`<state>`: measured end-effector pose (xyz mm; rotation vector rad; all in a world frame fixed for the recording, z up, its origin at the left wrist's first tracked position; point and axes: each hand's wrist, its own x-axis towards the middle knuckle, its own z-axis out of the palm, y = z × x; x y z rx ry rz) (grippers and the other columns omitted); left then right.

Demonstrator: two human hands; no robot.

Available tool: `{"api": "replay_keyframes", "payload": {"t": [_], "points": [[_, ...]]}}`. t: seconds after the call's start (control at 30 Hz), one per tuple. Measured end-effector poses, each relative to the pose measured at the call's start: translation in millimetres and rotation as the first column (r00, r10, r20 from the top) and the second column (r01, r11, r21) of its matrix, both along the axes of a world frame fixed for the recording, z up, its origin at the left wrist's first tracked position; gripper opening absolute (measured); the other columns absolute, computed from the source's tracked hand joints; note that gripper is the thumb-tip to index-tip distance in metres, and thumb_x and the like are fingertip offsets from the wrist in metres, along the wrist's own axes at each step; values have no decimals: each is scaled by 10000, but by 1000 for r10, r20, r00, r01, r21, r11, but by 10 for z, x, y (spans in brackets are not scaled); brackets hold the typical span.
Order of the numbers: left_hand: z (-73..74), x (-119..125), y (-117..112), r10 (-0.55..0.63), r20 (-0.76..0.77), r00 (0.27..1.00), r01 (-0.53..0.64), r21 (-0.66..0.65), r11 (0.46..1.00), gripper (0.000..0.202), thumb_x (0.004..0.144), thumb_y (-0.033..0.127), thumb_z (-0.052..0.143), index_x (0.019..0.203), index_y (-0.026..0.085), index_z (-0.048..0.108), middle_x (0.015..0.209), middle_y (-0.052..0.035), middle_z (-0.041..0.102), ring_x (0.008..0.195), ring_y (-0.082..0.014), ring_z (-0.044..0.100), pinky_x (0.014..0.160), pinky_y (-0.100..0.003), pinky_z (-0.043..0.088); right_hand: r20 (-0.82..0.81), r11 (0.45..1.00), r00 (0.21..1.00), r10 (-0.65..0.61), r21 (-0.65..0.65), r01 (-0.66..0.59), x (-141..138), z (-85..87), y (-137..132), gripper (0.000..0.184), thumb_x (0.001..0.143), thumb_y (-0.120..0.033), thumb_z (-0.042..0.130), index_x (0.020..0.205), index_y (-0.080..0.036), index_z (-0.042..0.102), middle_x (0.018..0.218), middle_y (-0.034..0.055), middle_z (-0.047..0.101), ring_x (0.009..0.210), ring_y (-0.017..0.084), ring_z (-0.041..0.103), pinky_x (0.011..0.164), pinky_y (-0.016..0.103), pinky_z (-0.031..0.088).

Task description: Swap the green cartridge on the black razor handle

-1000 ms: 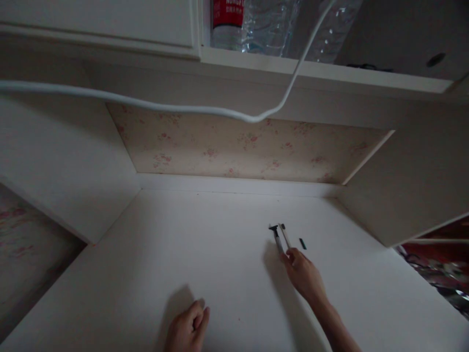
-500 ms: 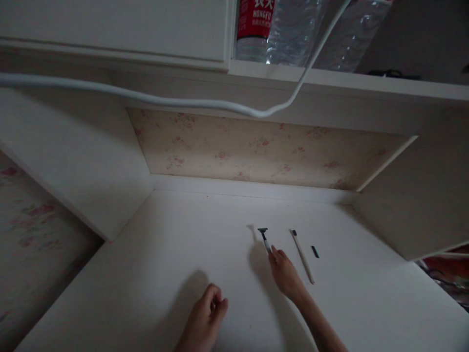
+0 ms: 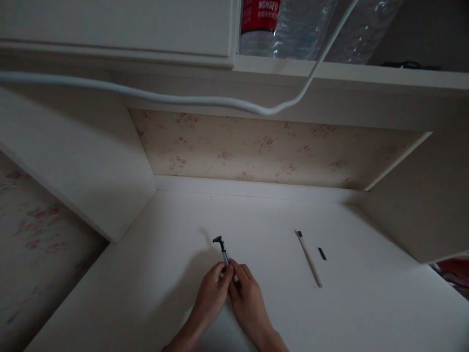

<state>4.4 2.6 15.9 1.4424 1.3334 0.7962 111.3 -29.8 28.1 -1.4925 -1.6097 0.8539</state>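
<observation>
Both hands meet over the lower middle of the white desk (image 3: 172, 230), closed around the handle of a razor (image 3: 224, 255). My left hand (image 3: 212, 292) pinches the handle from the left, thumb against it. From the other side my right hand (image 3: 249, 298) grips the same handle; the fingers hide its lower end. The razor's dark head points up and away, tilted slightly left, above the desk. Right of the hands, a toothbrush (image 3: 309, 259) with dark bristles and a pale handle lies on the desk. Beside it rests a small dark green strip (image 3: 322, 253), perhaps a razor cover.
A thick white cable (image 3: 205, 101) hangs across the view in front of the shelf. Clear plastic bottles (image 3: 304, 32), one with a red label, stand on the upper shelf (image 3: 351, 73). Side panels flank the desk, with floral wallpaper (image 3: 234, 146) behind.
My right hand has brought the razor left and closer, and my left hand has closed on its handle. The toothbrush and green strip stay on the desk; the view has shifted slightly.
</observation>
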Motion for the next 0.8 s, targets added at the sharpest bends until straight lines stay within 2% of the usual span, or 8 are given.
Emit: {"api": "replay_keyframes", "payload": {"t": [0.13, 0.27, 0.37, 0.43, 0.5, 0.57, 0.67, 0.8], "points": [[-20, -167, 149, 41, -239, 970, -25, 70, 997, 415, 904, 453, 308, 814, 169, 596, 718, -33, 641, 654, -158, 590, 597, -240, 395, 22, 995, 997, 73, -72, -71, 230, -41, 73, 410, 890, -256, 442, 1297, -213, 465, 1034, 53, 610, 695, 135, 620, 670, 232, 506], [11, -499, 397, 104, -556, 824, 20, 211, 977, 353, 928, 347, 302, 892, 172, 606, 843, -63, 672, 770, -174, 619, 671, -253, 402, 313, 980, 943, -108, -124, 154, 908, -50, 189, 386, 918, -378, 370, 1195, -170, 540, 950, 62, 653, 709, 169, 635, 671, 271, 489], [0, -737, 572, 192, -744, 640, 27, 272, 962, 326, 926, 313, 325, 977, 164, 610, 945, -93, 680, 802, -197, 643, 688, -273, 420, 650, 915, 723, -234, -104, 389, 1519, -14, 214, 403, 915, -398, 357, 1230, -193, 503, 1039, 77, 637, 827, 234, 645, 715, 339, 475], [-34, -845, 658, 215, -831, 514, 45, 276, 960, 341, 924, 300, 330, 1007, 143, 620, 961, -118, 683, 788, -214, 656, 677, -289, 437, 789, 876, 572, -226, -92, 473, 1839, -9, 186, 423, 923, -385, 331, 1272, -185, 459, 1148, 122, 588, 877, 275, 641, 719, 386, 471], [-78, -907, 714, 231, -875, 427, 57, 280, 958, 362, 921, 290, 326, 1007, 122, 634, 943, -139, 689, 768, -235, 663, 657, -306, 452, 854, 859, 491, -169, -117, 498, 2046, -49, 138, 434, 932, -358, 308, 1302, -161, 422, 1224, 170, 534, 897, 295, 639, 720, 409, 467], [-117, -935, 745, 247, -889, 386, 58, 291, 955, 390, 921, 294, 313, 1023, 105, 637, 907, -154, 695, 751, -255, 666, 638, -322, 462, 870, 861, 484, -92, -175, 478, 2156, -135, 94, 411, 941, -324, 293, 1284, -145, 431, 1214, 191, 533, 884, 294, 644, 712, 406, 465], [-150, -944, 765, 273, -897, 347, 69, 314, 947, 437, 924, 307, 288, 1120, 82, 607, 853, -171, 703, 719, -268, 669, 616, -333, 470, 847, 870, 531, -9, -256, 422, 2207, -284, 72, 347, 950, -254, 278, 1203, -138, 484, 1108, 172, 586, 847, 271, 653, 682, 365, 458], [-167, -949, 788, 286, -901, 326, 82, 328, 941, 474, 926, 315, 262, 1133, 70, 612, 771, -179, 705, 667, -260, 670, 602, -331, 477, 819, 886, 573, -27, -246, 394, 2093, -344, 146, 334, 941, -153, 280, 1188, -94, 496, 1063, 174, 601, 879, 235, 639, 679, 305, 445]]}}
